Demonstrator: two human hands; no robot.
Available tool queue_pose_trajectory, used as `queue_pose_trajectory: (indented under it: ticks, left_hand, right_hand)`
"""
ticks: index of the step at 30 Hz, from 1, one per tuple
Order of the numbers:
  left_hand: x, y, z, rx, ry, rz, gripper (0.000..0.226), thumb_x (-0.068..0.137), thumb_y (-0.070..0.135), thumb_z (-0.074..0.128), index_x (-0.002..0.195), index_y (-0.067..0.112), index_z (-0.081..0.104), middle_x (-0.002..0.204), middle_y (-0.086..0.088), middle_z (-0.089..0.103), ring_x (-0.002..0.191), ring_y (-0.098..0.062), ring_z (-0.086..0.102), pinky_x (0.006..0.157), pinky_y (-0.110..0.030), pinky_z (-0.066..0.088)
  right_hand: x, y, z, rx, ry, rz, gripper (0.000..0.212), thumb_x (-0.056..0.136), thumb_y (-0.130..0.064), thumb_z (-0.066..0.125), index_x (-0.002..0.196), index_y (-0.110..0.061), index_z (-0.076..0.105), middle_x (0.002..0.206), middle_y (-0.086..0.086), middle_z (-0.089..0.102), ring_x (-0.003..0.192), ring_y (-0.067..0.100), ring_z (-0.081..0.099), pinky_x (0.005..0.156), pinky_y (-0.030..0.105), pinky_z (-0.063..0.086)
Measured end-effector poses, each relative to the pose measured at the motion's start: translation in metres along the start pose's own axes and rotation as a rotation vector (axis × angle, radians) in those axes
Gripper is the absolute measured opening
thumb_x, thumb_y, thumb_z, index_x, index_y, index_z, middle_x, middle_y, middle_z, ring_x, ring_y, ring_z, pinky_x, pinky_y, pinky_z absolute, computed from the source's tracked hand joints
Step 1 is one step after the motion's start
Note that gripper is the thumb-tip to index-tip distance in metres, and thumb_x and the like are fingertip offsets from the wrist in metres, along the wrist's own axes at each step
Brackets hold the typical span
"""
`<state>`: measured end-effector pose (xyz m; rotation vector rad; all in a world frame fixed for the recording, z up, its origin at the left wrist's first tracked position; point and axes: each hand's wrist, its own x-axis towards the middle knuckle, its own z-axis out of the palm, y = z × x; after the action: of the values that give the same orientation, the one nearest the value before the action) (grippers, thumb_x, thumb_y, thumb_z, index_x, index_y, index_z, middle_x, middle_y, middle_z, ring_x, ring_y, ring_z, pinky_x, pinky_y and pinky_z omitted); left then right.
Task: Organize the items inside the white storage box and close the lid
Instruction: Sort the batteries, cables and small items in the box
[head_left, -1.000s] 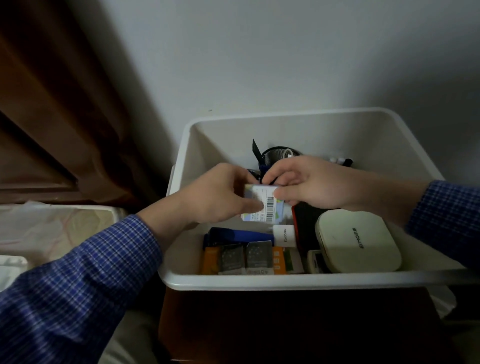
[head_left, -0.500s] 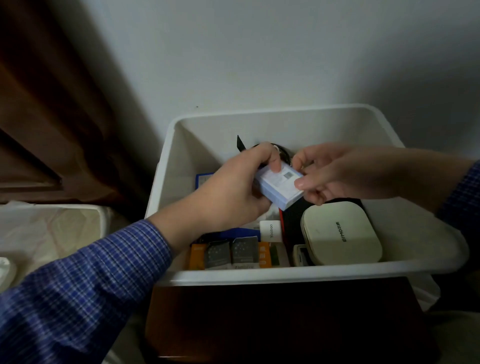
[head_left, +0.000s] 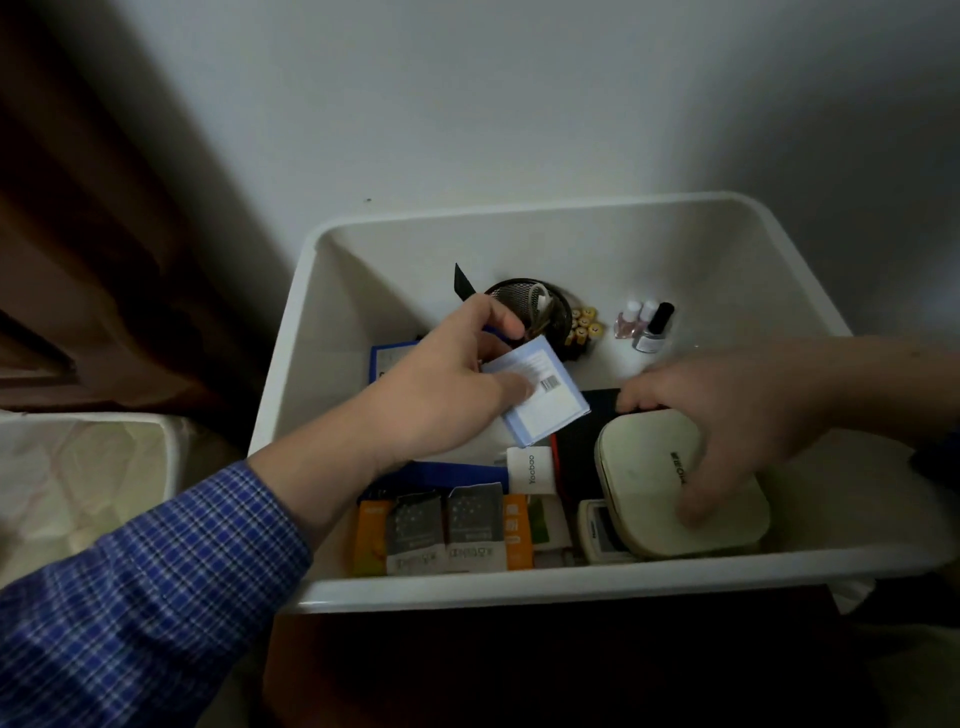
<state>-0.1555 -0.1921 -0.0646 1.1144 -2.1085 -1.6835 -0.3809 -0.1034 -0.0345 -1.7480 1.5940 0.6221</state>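
White storage box (head_left: 332, 312) sits open against the wall, no lid on it.

Left hand (head_left: 447, 384) over the box's middle, thumb and fingers pinching a small pale-blue carton (head_left: 543, 400) held tilted above the contents; barcode and white label face up, text too small to read.

Right hand (head_left: 727, 415) on the cream rounded case (head_left: 675, 483) at the front right: fingers curled over its far edge, thumb on the lid. Dark print on the lid is partly under the hand, can't read it.

Inside:
- white charger block (head_left: 530, 470) marked "Yoobao", just left of the cream case
- grey and orange sachets (head_left: 447, 530) standing in a row along the front wall, print blurred
- black mesh cup (head_left: 524, 299) at the back, yellow batteries (head_left: 584, 327) just beside it on the right
- three nail polish bottles (head_left: 647, 325) further right, two pale with white caps, one with a black cap
- blue box (head_left: 387, 358) at the left, mostly behind the left hand

Both sleeves blue check.
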Motion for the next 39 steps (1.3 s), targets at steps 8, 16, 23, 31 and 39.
queue_pose_trajectory:
  ticks: [8,16,23,31,39]
  left_hand:
    - [0.0,0.004,-0.005,-0.075,0.052,-0.121,0.027,0.091,0.01,0.067,0.114,0.018,0.056,0.107,-0.009,0.072,0.083,-0.016,0.068,0.068,-0.032,0.053]
    - [-0.007,0.015,-0.005,-0.084,0.055,-0.113,0.02,0.09,0.005,0.058,0.108,0.011,0.063,0.1,-0.014,0.071,0.08,-0.021,0.064,0.062,-0.032,0.047]
    - [-0.007,0.015,-0.004,-0.044,0.037,-0.126,0.02,0.09,0.004,0.056,0.106,0.014,0.064,0.097,-0.012,0.07,0.08,-0.02,0.061,0.06,-0.028,0.047]
    - [-0.005,0.013,-0.004,-0.042,0.026,-0.117,0.018,0.09,0.005,0.058,0.101,0.018,0.065,0.097,-0.01,0.07,0.078,-0.018,0.063,0.061,-0.027,0.048]
    - [-0.004,0.015,-0.011,-0.166,0.137,-0.084,0.033,0.064,0.02,0.054,0.092,0.008,0.067,0.078,-0.005,0.066,0.074,-0.025,0.061,0.067,-0.044,0.048]
  right_hand:
    - [0.011,0.018,-0.004,0.066,-0.006,-0.077,0.041,0.067,-0.054,0.086,0.091,-0.036,0.059,0.087,-0.014,0.068,0.078,0.003,0.065,0.065,0.019,0.049]
    - [0.007,0.05,-0.052,0.544,-0.009,-0.181,0.039,0.081,-0.03,0.074,0.12,-0.026,0.069,0.107,-0.005,0.077,0.096,0.012,0.074,0.073,0.017,0.056]
    - [0.044,0.042,-0.03,0.483,0.06,-0.115,0.028,0.099,-0.013,0.06,0.126,-0.013,0.066,0.113,0.003,0.075,0.107,0.023,0.07,0.098,0.036,0.053]
    - [0.017,0.009,-0.008,0.035,0.505,-0.271,0.023,0.093,-0.022,0.064,0.116,-0.024,0.064,0.103,-0.017,0.057,0.098,0.004,0.058,0.078,0.016,0.042]
    - [0.028,-0.04,0.032,-0.494,0.152,-0.576,0.042,0.081,-0.038,0.067,0.122,-0.038,0.057,0.115,-0.013,0.06,0.111,0.014,0.048,0.09,0.035,0.043]
